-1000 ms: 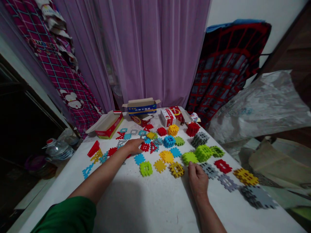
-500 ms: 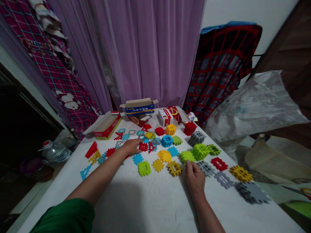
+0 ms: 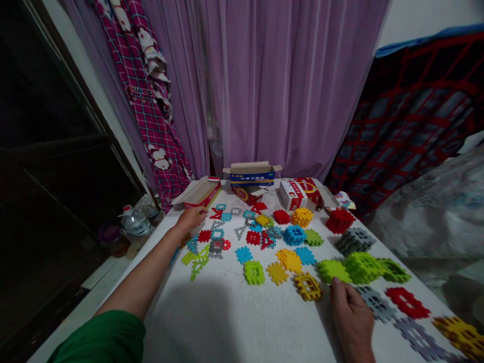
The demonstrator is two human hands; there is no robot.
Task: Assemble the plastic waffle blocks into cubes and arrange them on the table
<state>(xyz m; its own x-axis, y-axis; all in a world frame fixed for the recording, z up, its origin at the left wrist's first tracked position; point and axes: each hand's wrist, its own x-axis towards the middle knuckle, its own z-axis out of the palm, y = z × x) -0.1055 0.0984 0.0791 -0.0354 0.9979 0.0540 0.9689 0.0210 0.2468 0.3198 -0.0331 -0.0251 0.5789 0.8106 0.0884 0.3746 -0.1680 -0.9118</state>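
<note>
My left hand (image 3: 192,219) is at the far left of the table, beside the near end of an opened red box (image 3: 204,196). Its fingers are drawn together, and what they hold, if anything, is too small to tell. Close to it lie a red piece (image 3: 216,214) and a grey piece (image 3: 216,224) of interlocking plastic building tiles. My right hand (image 3: 351,315) rests on the table with curled fingers, its inside hidden. Its fingertips are at the near edge of a light-green tile stack (image 3: 334,271). A grey window tile (image 3: 376,303) lies just right of it.
Tiles in several colours spread across the white table (image 3: 223,312), including a blue stack (image 3: 295,235) and a red stack (image 3: 339,221). A blue box (image 3: 252,177) and a red-and-white box (image 3: 294,195) stand at the back. A water bottle (image 3: 135,222) stands off the left edge.
My left hand has moved off the red window tile, left and away to the red box. My view has turned left. My right hand stays by the light-green stack.
</note>
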